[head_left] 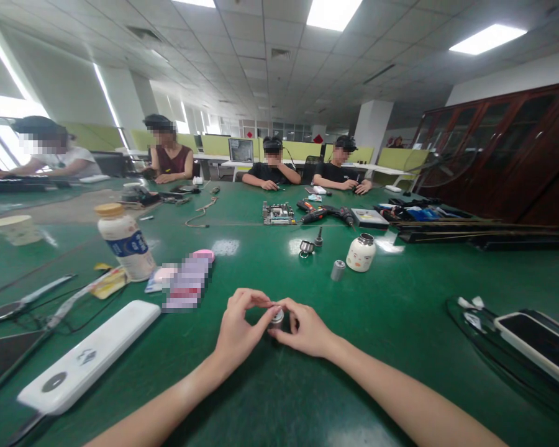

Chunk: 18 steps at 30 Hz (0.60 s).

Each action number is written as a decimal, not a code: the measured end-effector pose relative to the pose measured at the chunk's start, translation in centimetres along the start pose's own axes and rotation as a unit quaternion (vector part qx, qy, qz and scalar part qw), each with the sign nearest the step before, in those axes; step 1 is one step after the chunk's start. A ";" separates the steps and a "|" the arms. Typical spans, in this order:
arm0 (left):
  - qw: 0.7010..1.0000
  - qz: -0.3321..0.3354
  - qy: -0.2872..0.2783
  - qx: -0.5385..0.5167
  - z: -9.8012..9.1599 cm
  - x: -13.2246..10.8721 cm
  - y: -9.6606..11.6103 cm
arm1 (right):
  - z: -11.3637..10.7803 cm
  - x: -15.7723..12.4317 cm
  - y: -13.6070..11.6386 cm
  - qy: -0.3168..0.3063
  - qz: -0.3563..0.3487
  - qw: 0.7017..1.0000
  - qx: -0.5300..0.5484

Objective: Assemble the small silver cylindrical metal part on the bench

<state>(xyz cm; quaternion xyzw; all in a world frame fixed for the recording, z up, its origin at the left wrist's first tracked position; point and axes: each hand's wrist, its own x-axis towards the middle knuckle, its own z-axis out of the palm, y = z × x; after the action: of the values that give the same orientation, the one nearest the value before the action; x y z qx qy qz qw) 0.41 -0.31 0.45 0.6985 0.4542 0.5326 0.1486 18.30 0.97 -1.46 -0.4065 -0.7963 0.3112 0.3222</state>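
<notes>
Between my two hands is a small silver metal cylinder [276, 318], upright at the table's near middle. My left hand [242, 323] has thumb and fingers curled round its left side and top. On the other side, my right hand [302, 326] pinches it with thumb and forefinger. The fingers partly cover the cylinder, and its lower end is hard to see. Farther off stand a similar grey metal cylinder [338, 270] and a cream bottle with a face print [361, 252], its neck uncovered. A black lid with a ring [306, 248] and a dark stopper-like piece [318, 236] are near them.
On the green table [242, 403], a long white device [90, 357] and a drink bottle [125, 242] are at left. A phone [540, 347] with cables is at right. A circuit board [278, 213] and power drills [323, 212] lie farther back. Several people sit around the far side.
</notes>
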 end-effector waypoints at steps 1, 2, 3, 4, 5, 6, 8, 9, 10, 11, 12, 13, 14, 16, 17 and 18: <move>1.000 -0.001 -0.003 -0.005 0.0 0.0 -0.1 | 0.0 0.0 -0.1 0.000 0.000 1.000 0.000; 1.000 -0.001 -0.008 -0.010 0.0 0.1 -0.3 | 0.0 0.0 -0.1 -0.001 0.001 1.000 0.000; 1.000 -0.001 -0.013 -0.013 -0.1 0.1 -0.3 | -0.1 0.0 -0.2 -0.001 0.001 1.000 0.001; 1.000 -0.001 -0.018 -0.015 -0.1 0.2 -0.4 | -0.1 0.0 -0.2 -0.001 0.001 1.000 0.001; 1.000 0.000 -0.022 -0.016 -0.1 0.2 -0.4 | -0.1 0.0 -0.3 0.000 0.001 1.000 0.001; 1.000 0.001 -0.025 -0.015 -0.2 0.2 -0.3 | -0.1 0.0 -0.3 0.001 0.000 1.000 0.002; 0.999 0.008 -0.032 -0.014 -0.2 0.1 -0.1 | -0.1 -0.1 -0.3 0.003 -0.002 1.000 0.004; 0.999 0.013 -0.036 -0.012 -0.2 0.1 0.0 | -0.1 -0.1 -0.3 0.004 -0.003 1.000 0.006; 0.999 0.019 -0.039 -0.011 -0.2 0.1 0.1 | -0.1 -0.1 -0.3 0.003 -0.005 1.000 0.007; 0.999 0.025 -0.042 -0.008 -0.2 0.1 0.2 | -0.1 -0.1 -0.3 0.003 -0.007 1.000 0.008; 0.999 0.030 -0.044 -0.004 -0.2 0.1 0.3 | -0.1 -0.1 -0.2 0.003 -0.008 1.000 0.008; 0.998 0.033 -0.045 0.001 -0.3 0.1 0.4 | -0.1 0.0 -0.2 0.003 -0.009 1.000 0.009; 0.998 0.035 -0.045 0.005 -0.3 0.1 0.5 | -0.1 0.0 -0.1 0.002 -0.009 1.000 0.010; 0.998 0.039 -0.047 0.011 -0.3 0.1 0.5 | 0.0 0.0 0.0 0.004 -0.009 1.000 0.008; 0.998 0.042 -0.049 0.013 -0.3 0.1 0.5 | 0.0 0.0 0.1 0.006 -0.010 1.000 0.006; 0.998 0.044 -0.051 0.015 -0.3 0.0 0.5 | 0.0 0.0 0.2 0.007 -0.011 1.000 0.003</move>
<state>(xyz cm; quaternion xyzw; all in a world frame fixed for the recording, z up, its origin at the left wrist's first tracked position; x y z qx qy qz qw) 0.37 -0.62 0.89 0.7462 0.4223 0.4959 0.1374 18.32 1.08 -1.60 -0.3989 -0.7976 0.3068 0.3326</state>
